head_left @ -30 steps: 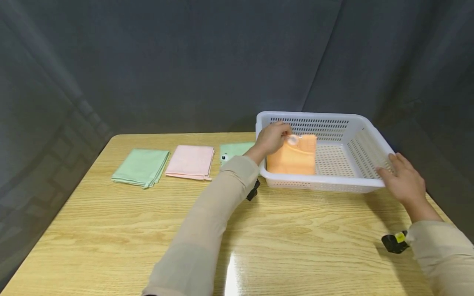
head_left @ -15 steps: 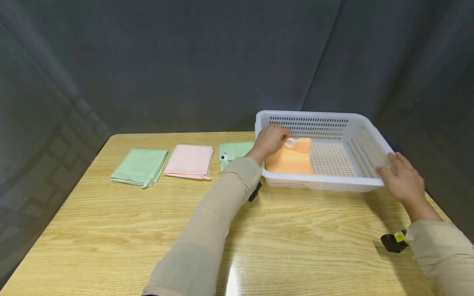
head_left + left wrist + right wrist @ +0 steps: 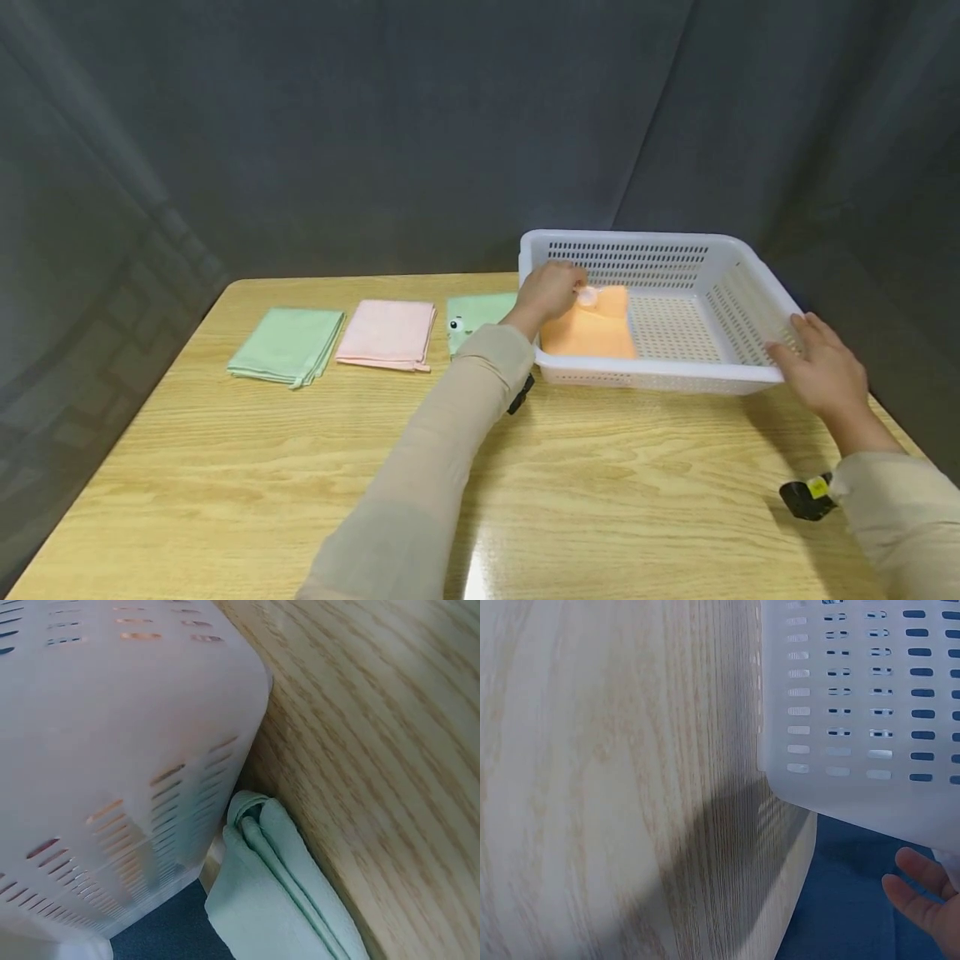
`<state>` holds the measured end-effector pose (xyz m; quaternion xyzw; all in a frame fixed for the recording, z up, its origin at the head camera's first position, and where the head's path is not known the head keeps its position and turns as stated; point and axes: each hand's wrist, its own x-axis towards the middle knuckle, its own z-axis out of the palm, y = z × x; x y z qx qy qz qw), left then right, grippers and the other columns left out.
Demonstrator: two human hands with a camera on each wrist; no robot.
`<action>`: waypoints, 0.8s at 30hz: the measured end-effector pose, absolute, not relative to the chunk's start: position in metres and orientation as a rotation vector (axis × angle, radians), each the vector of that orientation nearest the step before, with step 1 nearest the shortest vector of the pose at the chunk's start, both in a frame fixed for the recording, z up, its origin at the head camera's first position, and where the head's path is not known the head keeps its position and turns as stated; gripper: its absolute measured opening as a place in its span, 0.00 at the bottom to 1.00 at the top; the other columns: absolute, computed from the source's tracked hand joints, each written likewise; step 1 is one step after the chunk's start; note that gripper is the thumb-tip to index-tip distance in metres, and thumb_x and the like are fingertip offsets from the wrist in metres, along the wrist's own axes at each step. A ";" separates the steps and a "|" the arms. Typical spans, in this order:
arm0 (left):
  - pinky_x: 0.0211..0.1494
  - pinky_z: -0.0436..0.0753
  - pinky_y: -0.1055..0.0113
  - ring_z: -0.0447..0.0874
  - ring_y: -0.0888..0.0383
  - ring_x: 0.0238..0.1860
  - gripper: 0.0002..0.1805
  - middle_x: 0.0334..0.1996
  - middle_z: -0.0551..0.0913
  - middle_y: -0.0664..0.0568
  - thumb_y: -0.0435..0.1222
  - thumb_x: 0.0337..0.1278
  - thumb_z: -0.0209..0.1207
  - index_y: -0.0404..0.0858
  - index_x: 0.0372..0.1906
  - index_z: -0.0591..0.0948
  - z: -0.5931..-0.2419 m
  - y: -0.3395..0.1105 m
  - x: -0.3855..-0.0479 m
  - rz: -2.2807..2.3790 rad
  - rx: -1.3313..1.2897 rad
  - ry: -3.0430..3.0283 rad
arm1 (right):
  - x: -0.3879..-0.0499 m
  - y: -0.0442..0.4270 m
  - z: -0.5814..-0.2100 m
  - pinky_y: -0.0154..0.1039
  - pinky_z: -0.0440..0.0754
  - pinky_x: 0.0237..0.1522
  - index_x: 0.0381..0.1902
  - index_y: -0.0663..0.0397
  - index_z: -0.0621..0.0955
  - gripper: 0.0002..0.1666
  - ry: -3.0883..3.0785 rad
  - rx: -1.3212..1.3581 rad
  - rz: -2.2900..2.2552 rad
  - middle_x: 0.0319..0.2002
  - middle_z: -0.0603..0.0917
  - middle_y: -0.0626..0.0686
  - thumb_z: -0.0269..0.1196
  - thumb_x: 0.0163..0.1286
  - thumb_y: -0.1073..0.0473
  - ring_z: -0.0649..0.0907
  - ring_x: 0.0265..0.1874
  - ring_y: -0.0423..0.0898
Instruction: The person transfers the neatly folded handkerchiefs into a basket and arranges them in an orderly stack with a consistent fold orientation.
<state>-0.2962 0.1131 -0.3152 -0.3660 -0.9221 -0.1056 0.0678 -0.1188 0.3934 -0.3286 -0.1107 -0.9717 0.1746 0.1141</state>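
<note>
A white plastic basket (image 3: 660, 367) with slotted walls stands on the right of the table. Inside its left end, my left hand (image 3: 551, 292) pinches the upper edge of a folded orange towel (image 3: 588, 332), which has a pale round patch near that edge. My right hand (image 3: 825, 362) grips the basket's right rim, its thumb over the near right corner. In the right wrist view some fingers (image 3: 915, 896) show beside the basket's outer wall. The left wrist view shows the basket wall (image 3: 120, 727) from outside, with the left hand hidden from it.
A green towel with a cartoon eye (image 3: 480, 317) lies just left of the basket, partly behind my left arm. Further left lie a folded pink towel (image 3: 386, 333) and a folded green towel (image 3: 287, 343). Dark curtains (image 3: 420, 133) hang behind the wooden table (image 3: 615, 483).
My left hand has lowered slightly with the orange towel, which has gone from standing up to lying lower in the basket. The right hand keeps its place on the rim.
</note>
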 end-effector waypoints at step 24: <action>0.44 0.69 0.72 0.71 0.65 0.45 0.16 0.45 0.75 0.59 0.36 0.56 0.47 0.47 0.51 0.74 -0.313 0.109 -0.301 -0.718 -1.022 -2.894 | -0.119 0.390 -0.327 0.67 0.44 0.49 0.62 0.69 0.44 0.38 -2.853 -0.350 0.504 0.62 0.42 0.70 0.39 0.66 0.48 0.46 0.58 0.70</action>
